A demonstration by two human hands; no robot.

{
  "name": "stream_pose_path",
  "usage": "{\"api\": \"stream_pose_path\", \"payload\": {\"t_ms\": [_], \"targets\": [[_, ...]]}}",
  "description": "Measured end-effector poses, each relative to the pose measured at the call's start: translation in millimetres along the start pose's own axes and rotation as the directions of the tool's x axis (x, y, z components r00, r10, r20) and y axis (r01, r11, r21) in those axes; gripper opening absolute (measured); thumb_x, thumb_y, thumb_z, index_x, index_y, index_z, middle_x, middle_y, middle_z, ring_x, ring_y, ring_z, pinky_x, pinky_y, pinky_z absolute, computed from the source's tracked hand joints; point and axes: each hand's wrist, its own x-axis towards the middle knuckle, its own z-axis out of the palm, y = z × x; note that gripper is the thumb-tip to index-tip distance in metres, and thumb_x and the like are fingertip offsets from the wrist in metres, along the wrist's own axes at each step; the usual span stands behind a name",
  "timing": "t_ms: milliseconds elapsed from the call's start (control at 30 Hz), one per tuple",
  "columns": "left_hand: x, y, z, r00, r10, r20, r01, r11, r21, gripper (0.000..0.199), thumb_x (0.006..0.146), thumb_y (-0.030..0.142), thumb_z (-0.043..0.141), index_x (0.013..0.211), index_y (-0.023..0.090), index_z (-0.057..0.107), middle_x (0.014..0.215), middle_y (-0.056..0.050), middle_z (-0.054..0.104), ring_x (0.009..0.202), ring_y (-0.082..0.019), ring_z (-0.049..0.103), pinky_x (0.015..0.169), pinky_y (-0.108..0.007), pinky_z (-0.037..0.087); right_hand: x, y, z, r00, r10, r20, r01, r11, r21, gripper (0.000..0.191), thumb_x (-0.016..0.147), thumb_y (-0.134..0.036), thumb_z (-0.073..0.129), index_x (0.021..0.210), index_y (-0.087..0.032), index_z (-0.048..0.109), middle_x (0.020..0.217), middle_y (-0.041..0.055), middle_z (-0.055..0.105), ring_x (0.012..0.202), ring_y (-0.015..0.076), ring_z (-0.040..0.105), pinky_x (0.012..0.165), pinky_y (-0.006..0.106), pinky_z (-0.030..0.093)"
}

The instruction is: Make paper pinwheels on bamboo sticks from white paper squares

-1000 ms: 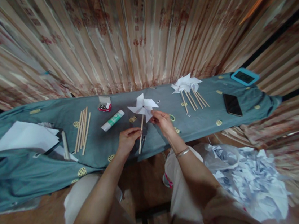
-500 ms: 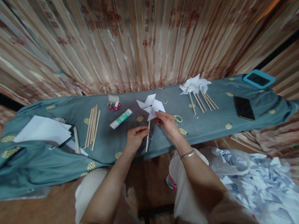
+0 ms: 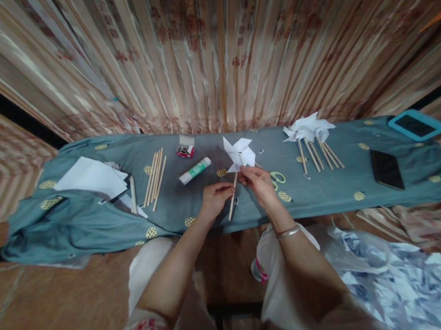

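Left hand [image 3: 214,200] had fingers clamped on the stick [image 3: 232,202]. Right hand [image 3: 258,183] pinched the pinwheel [image 3: 245,154] low over mid-bench [image 3: 308,197], exact contact unclear, partly hiding green scissors [image 3: 278,177]

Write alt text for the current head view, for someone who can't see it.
Two bare hands, left and right, hold a white paper pinwheel by its wooden stick over a cloth-covered table. Loose sticks, a glue stick and paper sheets lie left; finished-looking pinwheels, a smartphone and a blue-framed device lie right.
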Motion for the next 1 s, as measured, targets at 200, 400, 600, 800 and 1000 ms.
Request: {"api": "stream_pose_path", "payload": {"t_ms": [200, 400, 600, 800, 1000], "targets": [[1, 1, -2.4, 1.000, 0.013, -0.011, -0.013, 0.999, 0.033, 0.018, 0.053, 0.026, 0.080, 0.067, 0.016, 0.076, 0.062, -0.002, 0.070, 0.059, -0.015, 0.061, 0.061, -0.027, 0.051, -2, 3, 5, 0.999, -0.036, 0.021, 0.037, 0.997, -0.066, 0.040, 0.053, -0.057, 0.082, 0.052, -0.021, 0.064, 0.054, -0.0023, 0.061, 0.053, 0.0107, 0.048, 0.054, 0.027, 0.038], [1, 4, -1.9, 0.999, 0.022, 0.025, -0.021, 0.999, -0.024, 0.021, 0.050, 0.030, 0.080, 0.066, 0.017, 0.076, 0.063, -0.002, 0.071, 0.058, -0.014, 0.060, 0.061, -0.027, 0.051, -3, 6, 7, 0.995, -0.084, 0.048, 0.088, 0.991, -0.102, 0.038, 0.058, -0.055, 0.080, 0.052, -0.021, 0.063, 0.053, -0.0034, 0.058, 0.052, 0.0102, 0.045, 0.054, 0.026, 0.036], [3, 6, -0.6, 0.999, 0.025, 0.024, -0.025, 1.000, -0.010, 0.027, 0.048, 0.035, 0.083, 0.067, 0.017, 0.076, 0.064, -0.002, 0.071, 0.057, -0.014, 0.059, 0.061, -0.027, 0.051, -5, 12, 6, 0.991, -0.108, 0.085, 0.118, 0.985, -0.127, 0.030, 0.059, -0.048, 0.080, 0.056, -0.021, 0.065, 0.052, -0.0056, 0.056, 0.050, 0.0090, 0.042, 0.053, 0.025, 0.033], [6, 3, -0.5, 0.995, 0.014, 0.095, -0.011, 0.999, -0.032, 0.030, 0.045, 0.036, 0.085, 0.066, 0.016, 0.075, 0.063, -0.002, 0.071, 0.058, -0.014, 0.060, 0.064, -0.027, 0.051, -11, 14, 4, 0.989, -0.123, 0.080, 0.136, 0.974, -0.180, 0.033, 0.062, -0.049, 0.077, 0.053, -0.020, 0.061, 0.050, -0.0062, 0.051, 0.049, 0.0086, 0.039, 0.053, 0.025, 0.033], [9, 1, -2.4, 0.982, 0.096, 0.163, -0.111, 0.990, 0.085, 0.023, 0.058, 0.035, 0.074, 0.071, 0.016, 0.077, 0.065, -0.002, 0.071, 0.059, -0.013, 0.060, 0.062, -0.024, 0.049, -15, 12, -8, 0.990, -0.135, 0.040, 0.141, 0.951, -0.276, 0.039, 0.061, -0.056, 0.073, 0.056, -0.018, 0.062, 0.052, -0.0029, 0.056, 0.052, 0.0104, 0.044, 0.054, 0.024, 0.036]]}}
